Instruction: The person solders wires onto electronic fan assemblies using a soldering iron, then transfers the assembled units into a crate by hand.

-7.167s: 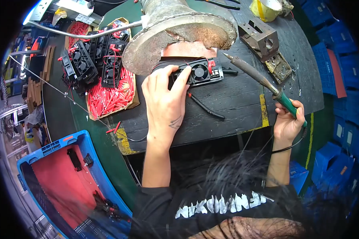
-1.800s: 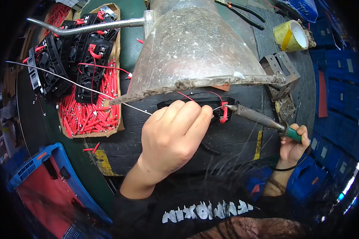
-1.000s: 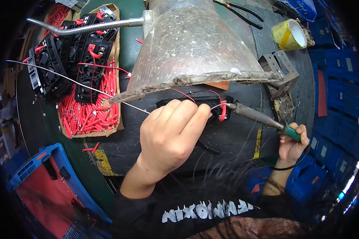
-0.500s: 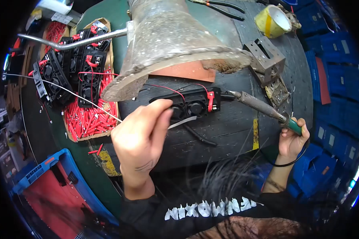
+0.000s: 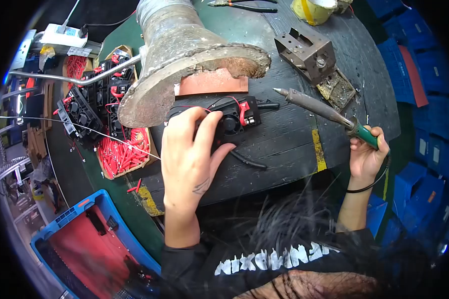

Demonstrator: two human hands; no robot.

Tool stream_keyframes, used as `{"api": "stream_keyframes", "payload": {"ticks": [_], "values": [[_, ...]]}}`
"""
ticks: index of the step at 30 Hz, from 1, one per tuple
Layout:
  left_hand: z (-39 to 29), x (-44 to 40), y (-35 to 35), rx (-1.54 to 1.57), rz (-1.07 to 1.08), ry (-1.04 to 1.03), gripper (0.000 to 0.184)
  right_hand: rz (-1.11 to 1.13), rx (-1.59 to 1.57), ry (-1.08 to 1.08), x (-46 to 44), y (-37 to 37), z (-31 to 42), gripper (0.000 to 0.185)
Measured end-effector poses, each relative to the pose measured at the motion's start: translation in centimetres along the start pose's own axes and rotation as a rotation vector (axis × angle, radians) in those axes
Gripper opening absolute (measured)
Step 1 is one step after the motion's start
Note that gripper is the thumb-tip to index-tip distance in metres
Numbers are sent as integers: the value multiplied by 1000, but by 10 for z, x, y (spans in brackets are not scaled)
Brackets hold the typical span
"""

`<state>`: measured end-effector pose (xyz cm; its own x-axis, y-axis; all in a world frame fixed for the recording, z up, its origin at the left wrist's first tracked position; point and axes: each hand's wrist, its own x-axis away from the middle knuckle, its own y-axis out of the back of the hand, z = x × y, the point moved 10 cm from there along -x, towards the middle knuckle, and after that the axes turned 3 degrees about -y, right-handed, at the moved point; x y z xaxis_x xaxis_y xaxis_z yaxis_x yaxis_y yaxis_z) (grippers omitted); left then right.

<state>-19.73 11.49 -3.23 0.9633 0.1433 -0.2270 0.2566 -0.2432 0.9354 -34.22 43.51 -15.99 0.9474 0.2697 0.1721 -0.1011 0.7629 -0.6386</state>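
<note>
My left hand point(image 5: 187, 154) reaches over a black twin-fan unit point(image 5: 232, 125) on the bench. Its fingers grip the unit's near left part, and the palm side is hidden. Thin pale wire point(image 5: 105, 135), which looks like solder, runs in from the left to this hand; its end is hidden. A red connector point(image 5: 244, 113) with bare metal contacts sits at the unit's right end, and a red lead runs along its back. In my right hand point(image 5: 366, 154) is a soldering iron point(image 5: 324, 110) with a green handle, its tip pointing left, clear of the unit.
A battered metal extraction hood point(image 5: 184, 65) overhangs the unit. Fan units point(image 5: 80, 109) and red sleeves point(image 5: 127, 154) fill cardboard trays at left. A metal iron stand point(image 5: 307, 55), pliers point(image 5: 249, 7) and a yellow pot point(image 5: 312, 10) stand behind. A blue crate point(image 5: 105, 199) sits lower left.
My left hand has gone from a raised pinch over the fan unit to gripping the unit. A pale strip by its fingers no longer shows. The iron stays raised at right; the view has shifted.
</note>
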Motion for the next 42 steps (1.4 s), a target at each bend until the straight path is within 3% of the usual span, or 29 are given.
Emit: {"api": "stream_keyframes", "payload": {"ticks": [5, 17, 25, 33, 35, 36, 39, 42], "values": [[-5, -10, -12, -91, 50, -15, 55, 63, 62, 30, 1, -12, 2, 26], [10, -2, 11, 99, 52, 28, 57, 74, 12, 66, 0, -8, 3, 26], [15, 9, 24, 464, -2, 51, 53, 50, -19, 68, -2, 3, 1, 28], [18, 27, 31, 607, -11, 56, 53, 55, 4, 57, -3, 5, 2, 28], [26, 39, 34, 868, -60, 44, 55, 50, -32, 21, -7, 10, 0, 28], [33, 48, 40, 846, -96, 57, 55, 37, -23, 25, -8, 13, 0, 28], [66, 90, 52, 1284, -345, 235, 57, -6, -24, 30, -12, 29, 0, 29], [94, 143, 94, 1168, -702, 406, 66, 36, -9, 15, -14, 29, -1, 28]]}}
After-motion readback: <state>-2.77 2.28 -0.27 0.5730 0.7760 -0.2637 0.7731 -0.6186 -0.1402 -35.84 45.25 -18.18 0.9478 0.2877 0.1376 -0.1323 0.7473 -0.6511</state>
